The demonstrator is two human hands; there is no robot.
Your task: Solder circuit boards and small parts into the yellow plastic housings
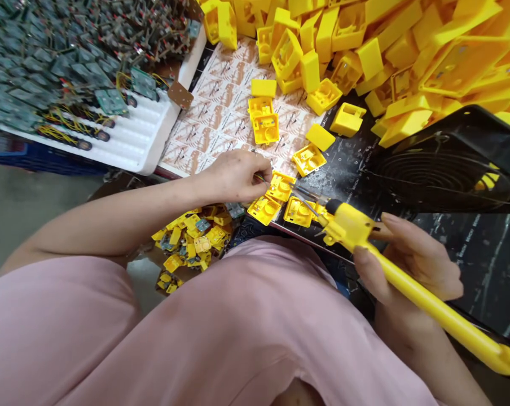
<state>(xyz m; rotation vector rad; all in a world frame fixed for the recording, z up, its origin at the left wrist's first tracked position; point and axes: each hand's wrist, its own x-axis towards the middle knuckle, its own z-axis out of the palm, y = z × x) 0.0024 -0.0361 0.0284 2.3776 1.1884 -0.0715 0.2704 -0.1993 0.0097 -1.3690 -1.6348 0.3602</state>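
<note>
My right hand (420, 259) grips a yellow soldering gun (352, 225) with a long tubular handle. Its metal tip points left and reaches the edge of a small yellow plastic housing (281, 185); whether the two touch I cannot tell. On the other side of that housing is my left hand (242, 175), fingers pinched on a thin wire (261, 177). Two more open housings lie close by, one housing (264, 210) below my left fingertips and another housing (299, 211) under the gun's tip. Slightly farther back lies an open housing (309, 160) beside a yellow cover (320, 137).
A large heap of yellow cases (365, 39) fills the back right, with a black fan (445, 158) in front. At left, a white foam tray (140, 141) carries many green circuit boards with wires. Below the table edge stands a box of yellow parts (196, 242).
</note>
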